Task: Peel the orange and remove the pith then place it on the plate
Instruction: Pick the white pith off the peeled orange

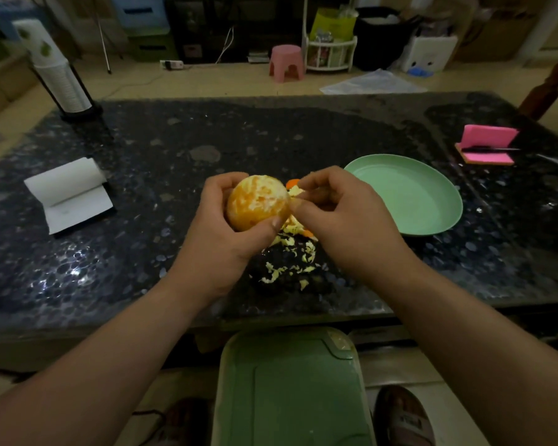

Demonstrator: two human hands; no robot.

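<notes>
Orange-fleshed, round peeled orange [257, 202], patched with white pith, sits cupped in the left hand [221, 233] above the dark speckled stone table [136, 149]; the right hand [342, 217] pinches pith at its right side, near the round pale-green plate [432, 220]

On the dark speckled surface [142, 149] lie an open white notepad [68, 194], a stack of paper cups [57, 78] and pink sticky notes [487, 144], with a pink stool [286, 62] on the floor beyond.
</notes>
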